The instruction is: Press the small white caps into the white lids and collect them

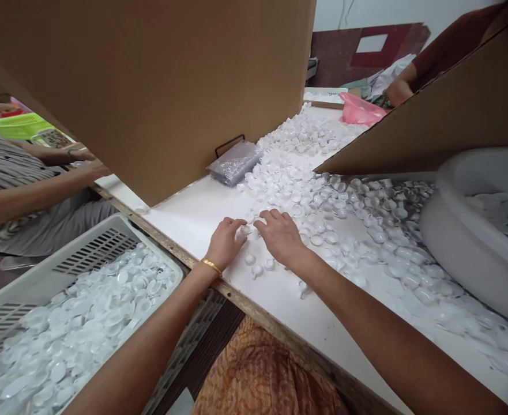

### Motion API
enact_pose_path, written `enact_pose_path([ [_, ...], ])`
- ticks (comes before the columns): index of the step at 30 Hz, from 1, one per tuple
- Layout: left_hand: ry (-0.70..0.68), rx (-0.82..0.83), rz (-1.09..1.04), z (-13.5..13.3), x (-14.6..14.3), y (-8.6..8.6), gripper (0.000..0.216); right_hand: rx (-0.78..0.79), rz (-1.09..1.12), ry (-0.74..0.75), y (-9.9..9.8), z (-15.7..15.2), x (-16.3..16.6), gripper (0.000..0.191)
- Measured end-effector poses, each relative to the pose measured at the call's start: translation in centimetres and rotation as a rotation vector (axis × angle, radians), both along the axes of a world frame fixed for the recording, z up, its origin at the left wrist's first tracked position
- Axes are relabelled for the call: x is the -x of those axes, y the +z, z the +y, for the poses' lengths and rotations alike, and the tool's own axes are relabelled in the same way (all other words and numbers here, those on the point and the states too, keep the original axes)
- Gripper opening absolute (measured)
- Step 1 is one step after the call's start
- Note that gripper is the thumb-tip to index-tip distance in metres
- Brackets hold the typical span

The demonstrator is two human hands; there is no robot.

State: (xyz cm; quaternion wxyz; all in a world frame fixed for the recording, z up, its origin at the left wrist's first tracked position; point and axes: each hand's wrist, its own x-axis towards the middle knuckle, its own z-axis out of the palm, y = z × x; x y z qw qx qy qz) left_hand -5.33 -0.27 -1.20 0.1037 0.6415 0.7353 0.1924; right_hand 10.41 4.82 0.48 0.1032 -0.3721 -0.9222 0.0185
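Observation:
My left hand, with a gold bangle at the wrist, rests palm down on the white table, its fingers curled over small white plastic caps. My right hand lies right beside it, fingers bent and pressed onto the near edge of a big heap of white caps. The two hands almost touch at the fingertips. What sits under the fingers is hidden.
A white slotted crate full of caps stands at my lower left. Brown cardboard walls rise behind and to the right. A white tub, a clear bag of parts and a pink basin are nearby. Another person's arms are at the left.

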Motion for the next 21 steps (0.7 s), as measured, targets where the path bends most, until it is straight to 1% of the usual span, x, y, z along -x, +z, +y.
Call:
enact_pose_path([
  [2,-0.036,0.008,0.05,0.9,-0.2,-0.2,0.033,0.011,-0.008,0.019,-0.2,0.8,0.8,0.025],
  [4,-0.028,0.042,0.036,1.3,-0.3,-0.1,0.026,0.045,0.002,0.006,-0.4,1.4,1.1,0.019],
  [6,-0.016,0.134,-0.049,1.1,-0.1,0.2,0.021,0.094,0.016,-0.015,-0.4,2.0,1.0,0.012],
  [9,-0.022,0.327,-0.152,0.6,0.6,1.1,0.024,0.166,0.055,-0.056,-0.4,2.7,0.2,0.01],
  [11,-0.009,0.384,-0.116,0.3,0.9,1.7,0.023,0.182,0.097,-0.093,0.0,3.0,-0.6,0.013],
  [12,0.015,0.384,-0.076,0.2,1.0,2.0,0.022,0.196,0.15,-0.117,0.4,2.9,-1.1,0.015],
  [14,0.047,0.323,0.007,0.0,0.9,2.4,0.026,0.257,0.33,-0.146,1.8,2.3,-2.3,0.015],
  [15,0.032,0.273,0.036,-0.1,0.6,2.5,0.03,0.306,0.448,-0.142,2.9,1.6,-3.1,0.014],
  [17,-0.061,0.17,0.058,-0.2,-0.3,2.4,0.035,0.406,0.629,-0.058,5.6,-0.7,-4.8,0.016],
  [19,-0.191,0.124,0.054,-0.3,-1.7,2.0,0.036,0.484,0.666,0.066,8.1,-3.9,-6.9,0.021],
  [20,-0.235,0.126,0.064,-0.3,-2.3,1.7,0.035,0.495,0.661,0.129,9.0,-5.6,-8.1,0.019],
  [21,-0.26,0.133,0.087,-0.2,-2.9,1.5,0.033,0.479,0.655,0.19,9.4,-7.2,-9.3,0.015],
])
